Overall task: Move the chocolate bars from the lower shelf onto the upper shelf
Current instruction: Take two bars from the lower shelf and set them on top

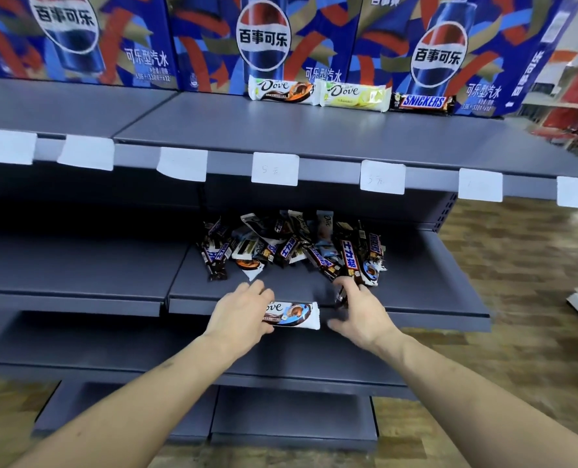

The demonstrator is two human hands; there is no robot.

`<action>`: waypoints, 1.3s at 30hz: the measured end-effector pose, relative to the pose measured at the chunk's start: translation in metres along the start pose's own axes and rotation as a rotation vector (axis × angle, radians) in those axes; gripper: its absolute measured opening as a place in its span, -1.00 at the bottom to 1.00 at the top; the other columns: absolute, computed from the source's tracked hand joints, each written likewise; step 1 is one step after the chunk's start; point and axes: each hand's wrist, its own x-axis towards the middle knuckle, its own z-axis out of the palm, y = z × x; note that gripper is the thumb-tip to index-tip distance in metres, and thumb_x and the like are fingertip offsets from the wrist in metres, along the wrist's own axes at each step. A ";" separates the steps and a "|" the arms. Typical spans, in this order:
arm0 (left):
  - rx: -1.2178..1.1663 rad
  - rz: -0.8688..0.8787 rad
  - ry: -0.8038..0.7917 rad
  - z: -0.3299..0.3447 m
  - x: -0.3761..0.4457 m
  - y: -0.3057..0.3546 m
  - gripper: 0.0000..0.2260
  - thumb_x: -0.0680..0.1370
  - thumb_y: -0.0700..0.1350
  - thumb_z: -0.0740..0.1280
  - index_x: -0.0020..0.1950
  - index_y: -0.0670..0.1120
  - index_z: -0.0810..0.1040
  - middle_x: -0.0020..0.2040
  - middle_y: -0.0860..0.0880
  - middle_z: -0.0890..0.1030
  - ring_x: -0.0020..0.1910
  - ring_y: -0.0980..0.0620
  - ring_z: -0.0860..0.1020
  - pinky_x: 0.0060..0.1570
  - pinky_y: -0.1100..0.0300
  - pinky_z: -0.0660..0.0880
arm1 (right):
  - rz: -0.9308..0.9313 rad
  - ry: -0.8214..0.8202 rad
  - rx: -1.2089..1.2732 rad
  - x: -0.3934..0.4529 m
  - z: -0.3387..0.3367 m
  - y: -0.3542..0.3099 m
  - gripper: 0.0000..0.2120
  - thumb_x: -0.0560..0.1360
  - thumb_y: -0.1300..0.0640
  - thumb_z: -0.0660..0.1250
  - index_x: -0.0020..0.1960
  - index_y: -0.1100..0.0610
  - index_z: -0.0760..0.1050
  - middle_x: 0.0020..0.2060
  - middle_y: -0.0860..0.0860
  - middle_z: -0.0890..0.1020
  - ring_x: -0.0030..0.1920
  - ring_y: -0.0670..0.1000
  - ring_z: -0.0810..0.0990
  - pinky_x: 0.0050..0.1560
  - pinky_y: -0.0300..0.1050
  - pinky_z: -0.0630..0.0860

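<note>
Left hand (238, 312): nearest item, at the front edge of the lower shelf (416, 292), fingers curled around one end of a white Dove bar (294, 315) that lies crosswise along that edge.
Right hand (360, 310): just right of the Dove bar, fingers spread and loose; a dark wrapper sits at its fingertips, hold cannot be told.
Pile of chocolate bars (294, 246): mixed Dove and Snickers, heaped on the lower shelf behind both hands.
Upper shelf (314, 130): above the lower shelf, carrying three bars in a row, Dove orange (282, 91), Dove pale yellow (355, 96), Snickers (422, 103), against Pepsi cartons (267, 38).
Price tags (274, 168): white, along the upper shelf's front rail.
</note>
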 end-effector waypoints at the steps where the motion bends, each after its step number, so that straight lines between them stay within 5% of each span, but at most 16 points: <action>1: 0.005 0.000 0.009 -0.003 -0.005 0.001 -0.58 0.50 0.12 0.36 0.29 0.02 0.37 0.17 0.06 0.40 0.13 0.03 0.39 0.03 0.15 0.44 | -0.030 0.003 -0.020 -0.004 -0.002 -0.002 -0.44 0.41 0.15 0.41 0.33 -0.03 0.27 0.07 0.03 0.47 0.08 0.11 0.49 0.06 -0.13 0.39; 4: 0.018 0.000 0.041 -0.013 -0.021 0.005 -0.58 0.51 0.13 0.35 0.31 0.03 0.37 0.17 0.07 0.40 0.14 0.03 0.38 0.03 0.16 0.41 | -0.089 0.145 -0.040 -0.020 -0.010 -0.007 -0.62 0.43 0.27 0.31 0.14 -0.09 0.37 -0.04 -0.04 0.54 0.00 0.11 0.52 -0.07 -0.09 0.41; 7: 0.052 0.005 0.084 -0.024 -0.038 0.009 -0.56 0.51 0.14 0.35 0.32 0.04 0.38 0.16 0.06 0.42 0.13 0.02 0.37 0.04 0.17 0.39 | -0.090 0.241 -0.121 -0.039 -0.022 -0.016 -0.77 0.48 0.05 0.33 0.12 -0.13 0.44 -0.05 -0.09 0.60 0.01 0.07 0.55 -0.10 -0.08 0.46; 10: 0.113 0.012 0.123 -0.034 -0.057 0.012 -0.54 0.49 0.18 0.34 0.33 0.05 0.39 0.18 0.05 0.43 0.16 0.00 0.35 0.11 0.15 0.35 | -0.071 0.237 -0.204 -0.055 -0.028 -0.020 -0.67 0.52 -0.14 0.28 0.25 -0.10 0.45 0.08 -0.01 0.48 0.15 0.09 0.44 0.07 -0.06 0.48; 13: 0.109 0.003 0.164 -0.044 -0.076 0.015 -0.55 0.48 0.16 0.36 0.31 0.05 0.42 0.16 0.04 0.42 0.16 0.00 0.36 0.12 0.14 0.34 | -0.084 0.169 -0.139 -0.069 -0.035 -0.024 -0.63 0.57 -0.04 0.25 0.32 0.07 0.40 0.20 0.07 0.44 0.22 0.16 0.43 0.18 -0.04 0.41; 16: 0.091 -0.010 0.205 -0.057 -0.098 0.020 -0.56 0.47 0.14 0.39 0.30 0.07 0.43 0.16 0.07 0.43 0.14 0.01 0.38 0.11 0.14 0.35 | -0.131 0.156 -0.073 -0.089 -0.044 -0.034 -0.56 0.58 0.01 0.26 0.40 0.11 0.25 0.20 0.10 0.55 0.20 0.19 0.51 0.13 -0.01 0.43; 21: 0.100 -0.021 0.321 -0.092 -0.125 0.017 -0.55 0.40 0.12 0.46 0.25 0.07 0.50 0.10 0.09 0.49 0.09 0.01 0.43 0.05 0.13 0.36 | -0.303 0.308 -0.141 -0.114 -0.067 -0.071 -0.72 0.51 -0.06 0.32 0.14 -0.03 0.34 -0.02 -0.07 0.60 -0.03 0.03 0.56 -0.13 -0.09 0.41; 31: 0.212 0.078 0.621 -0.180 -0.109 -0.046 -0.53 0.30 0.20 0.50 0.13 0.02 0.61 -0.07 0.05 0.53 -0.12 -0.02 0.47 -0.07 0.08 0.39 | -0.616 0.565 -0.135 -0.078 -0.140 -0.169 -0.66 0.53 0.01 0.38 0.26 0.09 0.50 0.10 -0.03 0.56 0.13 0.01 0.46 0.13 -0.15 0.38; 39: 0.208 0.029 0.736 -0.234 -0.053 -0.128 -0.57 0.39 0.18 0.45 0.19 0.04 0.57 0.00 0.03 0.52 -0.03 -0.02 0.46 -0.03 0.08 0.35 | -0.562 0.638 -0.083 0.004 -0.161 -0.248 -0.71 0.53 0.09 0.38 0.23 0.10 0.51 0.03 -0.01 0.56 0.05 0.03 0.48 0.05 -0.12 0.43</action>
